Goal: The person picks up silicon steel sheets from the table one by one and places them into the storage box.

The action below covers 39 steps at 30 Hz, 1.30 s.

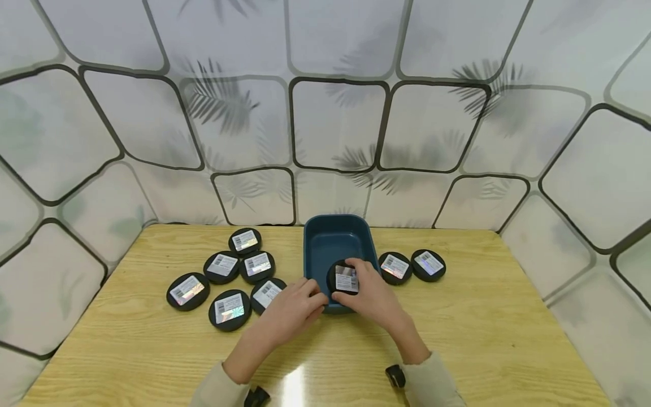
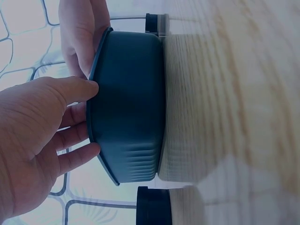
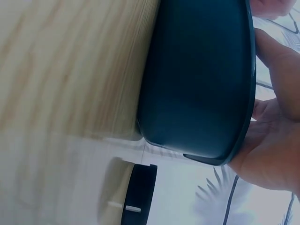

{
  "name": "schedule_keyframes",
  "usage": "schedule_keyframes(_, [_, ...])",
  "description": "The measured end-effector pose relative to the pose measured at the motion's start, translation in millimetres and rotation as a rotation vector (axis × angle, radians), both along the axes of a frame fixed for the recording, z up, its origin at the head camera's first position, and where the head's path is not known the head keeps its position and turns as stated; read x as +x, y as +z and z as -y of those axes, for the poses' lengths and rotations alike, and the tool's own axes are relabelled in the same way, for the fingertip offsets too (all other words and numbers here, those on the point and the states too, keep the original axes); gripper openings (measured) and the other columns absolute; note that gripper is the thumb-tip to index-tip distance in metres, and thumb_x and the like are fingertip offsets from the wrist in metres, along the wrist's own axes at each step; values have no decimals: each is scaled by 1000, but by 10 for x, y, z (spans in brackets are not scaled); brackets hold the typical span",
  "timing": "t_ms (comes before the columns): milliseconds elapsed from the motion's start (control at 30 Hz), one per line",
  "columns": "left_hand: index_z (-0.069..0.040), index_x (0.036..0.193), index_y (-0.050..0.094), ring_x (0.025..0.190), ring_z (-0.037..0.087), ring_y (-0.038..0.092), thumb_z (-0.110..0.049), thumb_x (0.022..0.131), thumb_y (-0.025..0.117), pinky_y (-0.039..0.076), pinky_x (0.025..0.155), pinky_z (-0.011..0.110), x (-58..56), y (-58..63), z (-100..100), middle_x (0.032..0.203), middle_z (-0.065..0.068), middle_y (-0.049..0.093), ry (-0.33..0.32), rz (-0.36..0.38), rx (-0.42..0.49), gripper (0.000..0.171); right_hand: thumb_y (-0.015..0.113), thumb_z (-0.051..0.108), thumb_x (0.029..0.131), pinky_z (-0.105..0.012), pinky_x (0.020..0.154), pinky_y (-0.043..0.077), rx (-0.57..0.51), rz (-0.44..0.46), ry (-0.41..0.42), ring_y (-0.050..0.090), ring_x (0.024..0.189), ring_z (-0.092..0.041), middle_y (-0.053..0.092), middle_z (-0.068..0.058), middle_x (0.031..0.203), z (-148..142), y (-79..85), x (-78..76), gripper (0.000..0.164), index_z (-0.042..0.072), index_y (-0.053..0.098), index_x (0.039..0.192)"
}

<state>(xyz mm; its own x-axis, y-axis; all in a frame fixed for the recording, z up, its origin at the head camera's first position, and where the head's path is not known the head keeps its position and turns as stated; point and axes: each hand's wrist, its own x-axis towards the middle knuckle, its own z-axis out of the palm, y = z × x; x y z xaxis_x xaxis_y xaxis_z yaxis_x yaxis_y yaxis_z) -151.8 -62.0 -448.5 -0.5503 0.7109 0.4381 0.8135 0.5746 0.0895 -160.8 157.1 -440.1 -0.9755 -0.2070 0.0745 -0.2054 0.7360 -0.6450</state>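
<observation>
A dark blue rectangular bin (image 1: 335, 229) stands near the middle of the table. Inside its near end, my right hand (image 1: 375, 295) holds a flat round black case (image 1: 346, 278) by its edges, thumb on the near side and fingers on the far side. The case's white label faces up. At the bin's near left corner my left hand (image 1: 292, 310) grips the rim, its thumb (image 2: 83, 89) on the near edge. In the right wrist view the bin's wall (image 3: 197, 79) hides the case.
Several similar round black cases (image 1: 230, 310) lie label up on the left of the wooden table (image 1: 473, 339), one partly behind my left hand. Two more cases, one black case (image 1: 395, 268) and another black case (image 1: 428, 265), lie right of the bin. A patterned curtain (image 1: 335, 124) surrounds the table.
</observation>
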Motion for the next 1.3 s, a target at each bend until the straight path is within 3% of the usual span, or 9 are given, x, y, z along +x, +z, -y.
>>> schedule_keyframes(200, [-18, 96, 72, 79, 11, 49, -15, 88, 76, 45, 67, 22, -1, 18, 2, 90, -4, 56, -2, 9, -4, 9, 82, 39, 82, -40, 79, 51, 28, 80, 7, 56, 95, -22, 55, -13, 125, 24, 58, -56, 77, 9, 45, 143])
schedule_keyframes(567, [-18, 96, 72, 78, 11, 49, -16, 88, 76, 44, 66, 22, -2, 6, 24, 90, -4, 57, 6, -3, -4, 9, 82, 41, 81, -42, 80, 50, 175, 183, 152, 58, 97, -23, 59, -12, 124, 70, 69, -290, 74, 8, 49, 138])
schedule_keyframes(900, [-17, 95, 72, 77, 12, 49, -16, 86, 78, 45, 66, 23, -9, -12, 10, 89, -3, 57, -1, -24, 4, 11, 83, 33, 81, -41, 79, 50, 159, 184, 179, 55, 91, -21, 58, -10, 116, 122, -26, -353, 63, 9, 54, 132])
schedule_keyframes(1100, [-18, 94, 71, 81, 11, 53, -16, 87, 78, 48, 70, 24, -10, -9, 17, 93, -3, 58, 6, -9, -4, 11, 85, 24, 80, -44, 84, 49, 129, 143, 252, 54, 97, -23, 57, -12, 120, 136, -74, -391, 62, 8, 55, 132])
schedule_keyframes(1300, [-18, 94, 70, 80, 12, 51, -16, 86, 79, 47, 68, 24, -9, 1, 8, 91, -3, 57, -4, -5, 7, 12, 86, 23, 79, -47, 88, 48, 119, 135, 261, 55, 103, -26, 57, -14, 124, 126, -86, -400, 67, 9, 53, 135])
